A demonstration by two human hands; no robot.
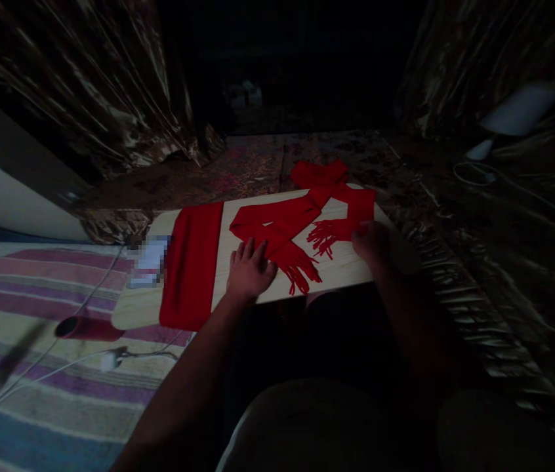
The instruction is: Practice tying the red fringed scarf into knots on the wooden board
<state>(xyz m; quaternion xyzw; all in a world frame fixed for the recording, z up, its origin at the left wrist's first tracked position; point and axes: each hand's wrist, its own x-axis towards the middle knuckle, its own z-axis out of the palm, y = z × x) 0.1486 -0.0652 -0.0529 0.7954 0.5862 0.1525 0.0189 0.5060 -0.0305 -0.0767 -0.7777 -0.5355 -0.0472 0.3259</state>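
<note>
A red scarf (287,219) with fringed ends lies in loose bends over a light wooden board (252,288), one bend reaching past the far edge. My left hand (249,270) rests with fingers spread on the scarf and board, left of one fringe. My right hand (370,241) is closed on the scarf beside the other fringe, near the board's right side. A folded red cloth (193,262) lies across the left part of the board.
At the board's left end is a blurred-out pale item (150,261). A red cylinder (89,328), a white plug (110,360) and cables lie on the striped bedding (51,295). A lamp (521,111) stands at the back right. Patterned curtains (124,85) hang behind.
</note>
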